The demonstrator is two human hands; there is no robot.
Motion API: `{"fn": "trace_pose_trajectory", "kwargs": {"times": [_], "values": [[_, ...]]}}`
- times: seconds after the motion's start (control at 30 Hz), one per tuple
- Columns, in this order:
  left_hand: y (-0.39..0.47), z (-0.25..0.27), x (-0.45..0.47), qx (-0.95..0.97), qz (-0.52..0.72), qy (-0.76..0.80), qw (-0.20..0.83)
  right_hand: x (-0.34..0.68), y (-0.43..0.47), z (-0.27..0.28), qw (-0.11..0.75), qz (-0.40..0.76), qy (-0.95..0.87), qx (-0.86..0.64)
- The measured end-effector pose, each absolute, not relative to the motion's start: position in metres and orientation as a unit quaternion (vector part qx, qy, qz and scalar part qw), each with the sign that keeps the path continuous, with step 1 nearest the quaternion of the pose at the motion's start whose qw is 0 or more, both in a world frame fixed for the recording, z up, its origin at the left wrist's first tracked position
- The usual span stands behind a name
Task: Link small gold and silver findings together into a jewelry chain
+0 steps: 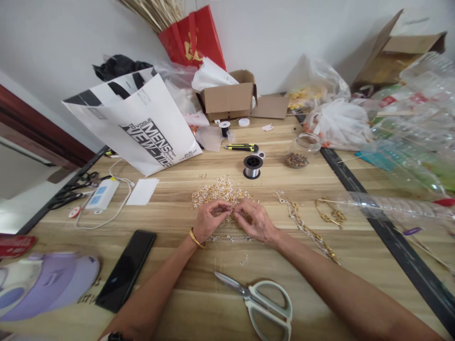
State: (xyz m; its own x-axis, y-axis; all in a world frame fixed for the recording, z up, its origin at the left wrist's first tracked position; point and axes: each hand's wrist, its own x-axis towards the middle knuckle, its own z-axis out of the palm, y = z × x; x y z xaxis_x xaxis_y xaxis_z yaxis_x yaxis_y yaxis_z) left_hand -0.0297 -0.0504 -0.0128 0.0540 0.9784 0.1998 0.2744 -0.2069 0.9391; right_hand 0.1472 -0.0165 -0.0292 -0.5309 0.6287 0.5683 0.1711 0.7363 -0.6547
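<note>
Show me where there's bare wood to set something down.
Bare wood lies between the white paper, phone and left hand; between the scissors and right forearm; and, smaller, between the wire spool and clear jar. It is crowded around the gold-and-silver heap, along the back with the shopping bag and cardboard box, and at right with plastic bottles.

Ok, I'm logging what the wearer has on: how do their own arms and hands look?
The left hand and right hand are gloveless, with no sleeves on the visible forearms. A gold-coloured bangle circles the left wrist. A dark item by the left arm is too cropped to identify.
</note>
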Motion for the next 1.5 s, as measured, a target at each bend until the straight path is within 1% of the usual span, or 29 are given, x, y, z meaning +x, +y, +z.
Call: {"fn": "trace_pose_trajectory", "kwargs": {"times": [0.33,0.6,0.8,1.17,1.5], "values": [[-0.0487,-0.0131,-0.0294,0.576,0.477,0.505,0.431,0.1477,-0.0174,-0.0285,0.422,0.274,-0.827,-0.25],[-0.0487,-0.0134,-0.0305,0.588,0.472,0.505,0.42,0.1474,-0.0169,-0.0279,0.422,0.278,-0.827,-0.246],[-0.0501,-0.0117,-0.029,0.63,0.456,0.51,0.368,0.1473,-0.0164,-0.029,0.422,0.279,-0.828,-0.24],[-0.0528,-0.0063,-0.0258,0.723,0.434,0.503,0.188,0.148,-0.0169,-0.0278,0.413,0.296,-0.819,-0.266],[-0.0532,-0.0065,-0.0245,0.735,0.423,0.504,0.163,0.1478,-0.0153,-0.0297,0.407,0.29,-0.826,-0.261]]}}
